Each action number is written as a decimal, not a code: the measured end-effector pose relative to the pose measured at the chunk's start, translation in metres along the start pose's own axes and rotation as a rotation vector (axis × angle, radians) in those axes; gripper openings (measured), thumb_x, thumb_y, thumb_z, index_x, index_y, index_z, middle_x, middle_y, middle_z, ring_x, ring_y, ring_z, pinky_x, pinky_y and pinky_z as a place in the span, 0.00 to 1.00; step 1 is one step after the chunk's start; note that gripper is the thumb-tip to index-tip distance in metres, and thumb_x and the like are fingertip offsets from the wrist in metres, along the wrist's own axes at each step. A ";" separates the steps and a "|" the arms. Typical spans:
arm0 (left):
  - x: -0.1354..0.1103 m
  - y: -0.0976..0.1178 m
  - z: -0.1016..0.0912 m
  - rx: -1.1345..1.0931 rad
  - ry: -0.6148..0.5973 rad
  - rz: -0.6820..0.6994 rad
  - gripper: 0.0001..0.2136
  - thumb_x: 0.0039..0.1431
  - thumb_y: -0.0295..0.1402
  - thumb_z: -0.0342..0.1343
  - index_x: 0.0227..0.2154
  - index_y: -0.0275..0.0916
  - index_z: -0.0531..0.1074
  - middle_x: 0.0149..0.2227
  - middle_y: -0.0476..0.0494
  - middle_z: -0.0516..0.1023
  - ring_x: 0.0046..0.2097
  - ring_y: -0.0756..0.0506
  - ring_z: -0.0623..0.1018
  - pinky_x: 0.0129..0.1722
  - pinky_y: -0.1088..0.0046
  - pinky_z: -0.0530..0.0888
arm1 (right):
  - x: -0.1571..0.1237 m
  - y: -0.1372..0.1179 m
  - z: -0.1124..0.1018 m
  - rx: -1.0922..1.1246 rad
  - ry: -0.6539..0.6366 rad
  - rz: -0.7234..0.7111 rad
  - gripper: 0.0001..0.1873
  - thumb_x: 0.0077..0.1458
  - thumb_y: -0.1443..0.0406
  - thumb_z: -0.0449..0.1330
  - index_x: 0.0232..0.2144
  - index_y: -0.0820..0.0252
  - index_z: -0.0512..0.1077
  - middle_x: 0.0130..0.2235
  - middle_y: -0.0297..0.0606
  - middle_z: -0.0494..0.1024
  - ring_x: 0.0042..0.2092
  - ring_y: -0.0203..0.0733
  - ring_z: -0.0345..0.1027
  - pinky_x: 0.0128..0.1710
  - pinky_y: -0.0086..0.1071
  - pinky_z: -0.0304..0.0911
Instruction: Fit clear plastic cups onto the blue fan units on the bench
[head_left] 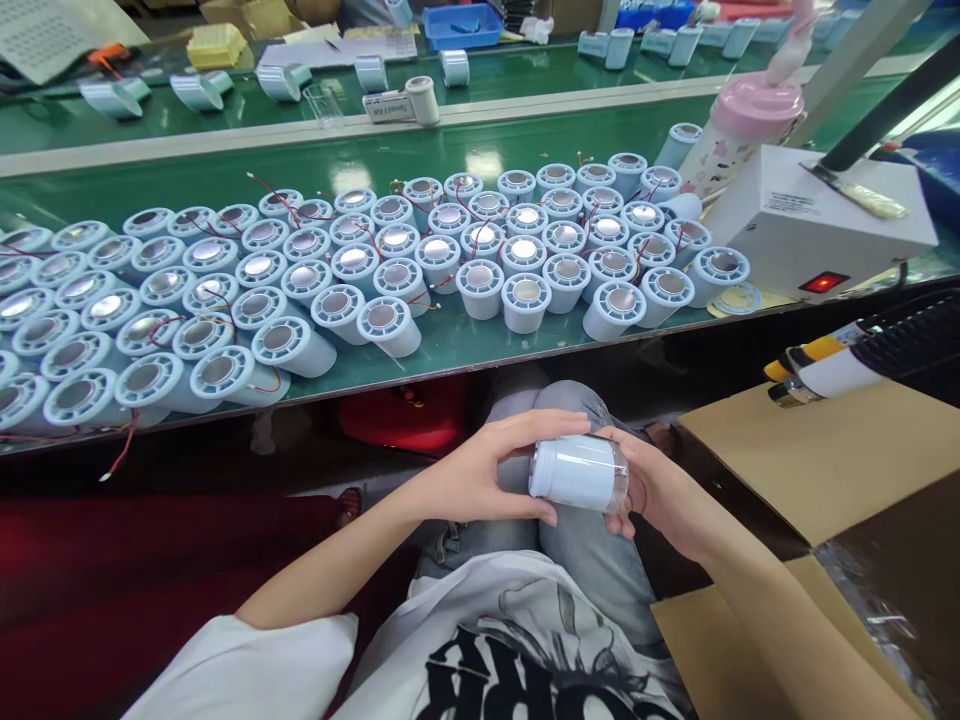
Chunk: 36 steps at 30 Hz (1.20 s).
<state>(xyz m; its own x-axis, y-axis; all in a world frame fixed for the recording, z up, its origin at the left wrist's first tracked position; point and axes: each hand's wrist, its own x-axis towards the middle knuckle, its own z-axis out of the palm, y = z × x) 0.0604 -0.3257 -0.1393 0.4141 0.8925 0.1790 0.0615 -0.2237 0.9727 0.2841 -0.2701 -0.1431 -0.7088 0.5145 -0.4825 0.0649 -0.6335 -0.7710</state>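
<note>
Over my lap I hold a white cylindrical part (576,472) with a clear end cap, lying on its side. My left hand (480,475) is wrapped round its left end from above and below. Cupping the clear right end is my right hand (654,488). On the green bench (465,345) in front stand several like white cylinders (480,285) with shiny round tops and thin red wires, packed in rows.
A white box with a lit red switch (823,283) sits on the bench at right, a pink bottle (746,125) behind it. An open cardboard carton (832,460) stands at my right. A yellow and white tool (821,370) lies above it. More parts and trays are on the far bench.
</note>
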 end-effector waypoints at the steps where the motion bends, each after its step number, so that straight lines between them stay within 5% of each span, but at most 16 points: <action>1: 0.000 0.001 0.001 -0.010 0.004 -0.019 0.40 0.44 0.26 0.70 0.61 0.49 0.63 0.63 0.40 0.65 0.64 0.38 0.66 0.62 0.60 0.65 | -0.001 0.001 0.000 -0.009 0.001 -0.014 0.27 0.51 0.42 0.60 0.36 0.59 0.64 0.24 0.30 0.73 0.20 0.33 0.69 0.17 0.22 0.62; 12: -0.003 0.013 0.004 -0.028 -0.004 -0.093 0.39 0.44 0.29 0.71 0.61 0.46 0.63 0.61 0.39 0.68 0.60 0.39 0.70 0.60 0.64 0.68 | -0.019 0.001 0.001 -0.133 -0.010 -0.230 0.19 0.56 0.49 0.62 0.41 0.55 0.66 0.31 0.27 0.72 0.28 0.32 0.68 0.26 0.22 0.67; 23: -0.002 0.006 0.003 0.049 0.009 0.030 0.39 0.44 0.27 0.70 0.61 0.48 0.63 0.63 0.39 0.65 0.63 0.38 0.66 0.63 0.60 0.63 | -0.007 -0.001 0.007 0.112 -0.079 0.097 0.29 0.54 0.40 0.57 0.32 0.63 0.68 0.22 0.38 0.77 0.19 0.35 0.71 0.16 0.20 0.64; 29: -0.003 0.009 0.007 0.021 0.047 -0.021 0.30 0.49 0.29 0.68 0.57 0.46 0.67 0.57 0.38 0.70 0.59 0.39 0.70 0.57 0.63 0.70 | -0.006 0.002 0.005 0.106 -0.133 0.255 0.37 0.57 0.37 0.46 0.28 0.66 0.71 0.20 0.38 0.74 0.16 0.31 0.67 0.12 0.18 0.58; 31: -0.004 0.012 0.009 -0.030 0.072 -0.103 0.30 0.51 0.31 0.66 0.57 0.45 0.66 0.57 0.38 0.69 0.58 0.40 0.71 0.54 0.66 0.73 | -0.007 0.005 0.002 -0.018 -0.107 0.141 0.39 0.58 0.36 0.42 0.36 0.65 0.71 0.22 0.37 0.73 0.17 0.33 0.67 0.12 0.20 0.60; 33: -0.005 0.015 0.011 -0.088 0.094 -0.193 0.30 0.52 0.32 0.66 0.58 0.45 0.64 0.57 0.39 0.68 0.56 0.41 0.72 0.51 0.67 0.75 | -0.009 0.008 -0.002 -0.240 -0.019 -0.155 0.39 0.55 0.36 0.47 0.50 0.61 0.66 0.36 0.44 0.78 0.29 0.41 0.75 0.23 0.28 0.71; 34: -0.006 0.016 0.011 -0.116 0.100 -0.227 0.30 0.52 0.33 0.66 0.58 0.45 0.63 0.58 0.39 0.68 0.56 0.41 0.73 0.51 0.68 0.75 | -0.010 0.009 -0.004 -0.393 0.034 -0.342 0.40 0.54 0.37 0.53 0.57 0.58 0.62 0.48 0.49 0.75 0.40 0.46 0.76 0.34 0.34 0.75; 36: -0.005 0.018 0.012 -0.157 0.101 -0.271 0.30 0.53 0.34 0.65 0.58 0.45 0.63 0.59 0.39 0.67 0.55 0.41 0.74 0.49 0.68 0.76 | -0.012 0.010 -0.009 -0.730 0.091 -0.700 0.42 0.53 0.48 0.64 0.64 0.48 0.52 0.67 0.47 0.53 0.61 0.55 0.61 0.55 0.46 0.66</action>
<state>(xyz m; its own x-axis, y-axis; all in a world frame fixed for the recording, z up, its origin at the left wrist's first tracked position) 0.0702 -0.3393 -0.1242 0.3089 0.9475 -0.0830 0.0131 0.0830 0.9965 0.2996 -0.2779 -0.1487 -0.6977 0.6963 0.1686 0.0907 0.3193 -0.9433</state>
